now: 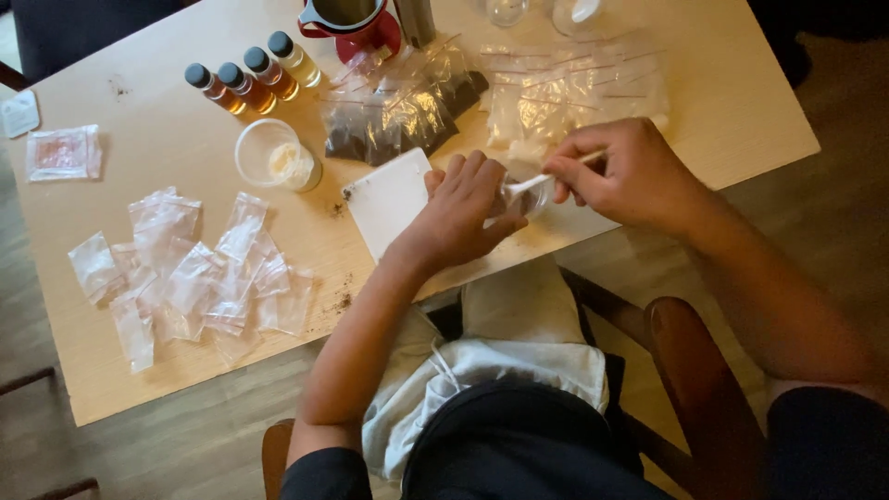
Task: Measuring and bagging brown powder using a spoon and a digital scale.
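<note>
L hand [463,208] at counter [732,111] front edge, grip curled around a small clear bag [521,197], holding its mouth up toward the other hand. Fingers closed on it; the bag mostly hidden behind them, contents not readable. R hand [622,174] just beside, grip pinched tight on a white plastic spoon [546,178], bowl end pointing into or right at the bag mouth. Can't tell whether the spoon is loaded.

Under L wrist: white square card [389,199], dark crumbs at its far corner and a few more on the wood nr the front edge.

Behind the hands: pile of filled bags w/ dark grounds [398,116], next to it a pile w/ white powder [565,93]. Far L of those, row of four small bottles [252,74], amber liquid, dark caps. Round clear tub [273,153] w/ pale powder, lid off, just L of the card. Loose heap of empty clear bags [185,273] well apart to the L. Red pitcher [356,28] at back edge.

Risks, as I read it:
- Bag mouth is narrow, spoon bowl close to same width; a slight tilt could tip powder onto the counter or lap, since hands sit right at the edge.
- Bag is soft; a squeeze from L grip could collapse the opening.
- Dark crumbs nearby could get into pale powder if the spoon touches the wood.
- Open tub nr L elbow path, could get knocked.
</note>
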